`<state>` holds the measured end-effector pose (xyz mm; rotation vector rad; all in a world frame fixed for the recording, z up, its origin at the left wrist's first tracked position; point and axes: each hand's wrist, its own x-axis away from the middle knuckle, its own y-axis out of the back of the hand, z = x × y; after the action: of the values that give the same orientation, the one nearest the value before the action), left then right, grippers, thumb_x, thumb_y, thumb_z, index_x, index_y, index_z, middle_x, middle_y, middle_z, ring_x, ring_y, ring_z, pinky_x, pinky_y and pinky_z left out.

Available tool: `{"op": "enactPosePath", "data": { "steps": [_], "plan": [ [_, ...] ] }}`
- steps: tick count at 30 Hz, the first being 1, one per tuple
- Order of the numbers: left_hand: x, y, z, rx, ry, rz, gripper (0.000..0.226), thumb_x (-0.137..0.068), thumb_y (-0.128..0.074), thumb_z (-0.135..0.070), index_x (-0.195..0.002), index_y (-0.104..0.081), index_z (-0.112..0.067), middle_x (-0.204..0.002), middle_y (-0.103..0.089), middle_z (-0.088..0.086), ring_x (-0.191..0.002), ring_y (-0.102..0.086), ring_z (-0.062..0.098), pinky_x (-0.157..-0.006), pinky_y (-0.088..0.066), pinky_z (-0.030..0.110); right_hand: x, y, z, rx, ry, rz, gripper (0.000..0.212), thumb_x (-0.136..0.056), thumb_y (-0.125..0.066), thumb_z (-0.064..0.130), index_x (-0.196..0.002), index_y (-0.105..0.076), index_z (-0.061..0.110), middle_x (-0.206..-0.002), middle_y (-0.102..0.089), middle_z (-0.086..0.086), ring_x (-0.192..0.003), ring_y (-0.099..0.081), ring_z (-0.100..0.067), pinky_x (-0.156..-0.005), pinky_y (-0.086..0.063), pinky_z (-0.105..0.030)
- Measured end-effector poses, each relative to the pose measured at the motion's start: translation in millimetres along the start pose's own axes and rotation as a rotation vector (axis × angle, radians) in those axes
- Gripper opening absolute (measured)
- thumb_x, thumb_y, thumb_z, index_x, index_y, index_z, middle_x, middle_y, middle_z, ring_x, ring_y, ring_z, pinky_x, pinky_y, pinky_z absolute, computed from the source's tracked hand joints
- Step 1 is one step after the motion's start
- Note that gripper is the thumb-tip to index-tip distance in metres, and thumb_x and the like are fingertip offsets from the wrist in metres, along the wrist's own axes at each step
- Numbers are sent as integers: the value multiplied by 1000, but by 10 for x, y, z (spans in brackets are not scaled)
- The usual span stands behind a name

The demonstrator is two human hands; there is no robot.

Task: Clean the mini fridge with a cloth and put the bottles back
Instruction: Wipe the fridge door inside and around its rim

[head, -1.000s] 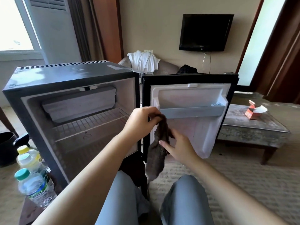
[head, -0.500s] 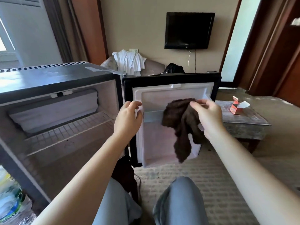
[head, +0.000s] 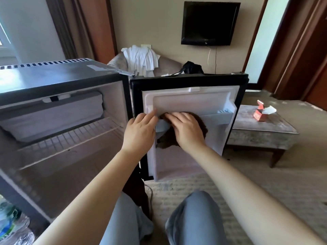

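While L hand point(head: 139, 133) lies flat on fridge door point(head: 194, 101), R hand point(head: 187, 129), grip released, presses cloth point(head: 203, 125) to shelf point(head: 217, 119).

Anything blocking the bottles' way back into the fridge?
Nothing visible does. The door stands open, nothing sits on the wire shelf, and the bottles lie at the lower left of the fridge. The left hand and right hand are at the door.

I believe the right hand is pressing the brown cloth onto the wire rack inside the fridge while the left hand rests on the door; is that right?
Not quite: in the head view the right hand presses the brown cloth onto the door shelf, not the wire rack; the left hand does rest on the door.
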<state>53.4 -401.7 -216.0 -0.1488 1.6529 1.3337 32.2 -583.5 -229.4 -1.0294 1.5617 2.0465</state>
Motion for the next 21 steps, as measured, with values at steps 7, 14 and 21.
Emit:
{"op": "enactPosePath", "data": {
  "steps": [7, 14, 21],
  "plan": [
    [-70, -31, 29, -4, -10, 5, 27, -72, -72, -6, -98, -69, -11, -119, -64, 3, -86, -61, 28, -63, -48, 36, 140, 510, -1018, 65, -239, 24, 22, -92, -60, 9, -112, -69, 7, -109, -68, -10, -104, -59, -32, -94, -42, -36],
    [-59, -52, -12, 93, 38, -13, 8, -82, -74, -16, -82, -69, -10, -109, -66, 2, -84, -65, 25, -47, -42, 24, 166, 284, -516, 15, -279, -133, 26, -85, -55, 3, -102, -73, 12, -100, -72, -4, -94, -58, -28, -88, -39, -31],
    [-188, 25, -117, -47, -17, -51, 9, -70, -75, -12, -67, -67, -9, -83, -63, 7, -84, -57, 31, -77, -40, 38, 13, 141, 240, -112, -63, -43, 28, -89, -51, 16, -106, -73, 16, -93, -73, 1, -80, -60, -26, -79, -48, -37]
  ]
}}
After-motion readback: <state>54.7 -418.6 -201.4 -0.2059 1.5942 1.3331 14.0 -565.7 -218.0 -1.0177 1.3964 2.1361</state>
